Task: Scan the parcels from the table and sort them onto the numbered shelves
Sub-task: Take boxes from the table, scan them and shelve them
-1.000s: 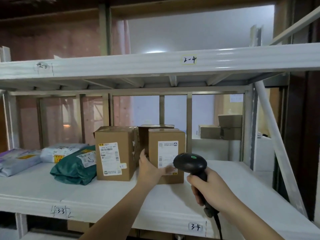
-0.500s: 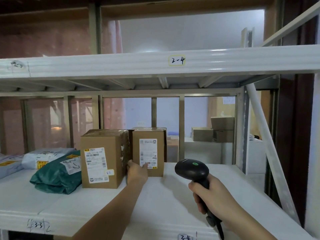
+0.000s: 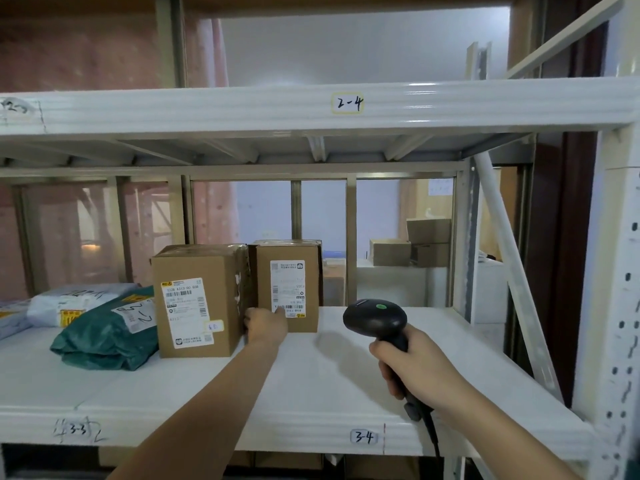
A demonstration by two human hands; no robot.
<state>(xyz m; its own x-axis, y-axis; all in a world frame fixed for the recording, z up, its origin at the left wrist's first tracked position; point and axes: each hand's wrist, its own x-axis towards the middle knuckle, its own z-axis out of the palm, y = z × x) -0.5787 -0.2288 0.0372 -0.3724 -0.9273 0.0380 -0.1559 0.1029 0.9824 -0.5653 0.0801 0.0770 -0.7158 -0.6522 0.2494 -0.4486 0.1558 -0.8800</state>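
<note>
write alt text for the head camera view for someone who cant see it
The left hand touches the front of a small cardboard box on the shelf marked 3-4, while the right hand grips a black barcode scanner. A bigger box and a green mailer bag sit left of it.

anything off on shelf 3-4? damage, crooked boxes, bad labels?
Minor things only. The larger box has torn white tape scuffs on its right side, and the label on the smaller box at the left hand is upside down. The 3-3 marking on the shelf edge is scribbled over. Nothing spilled or toppled.
</note>
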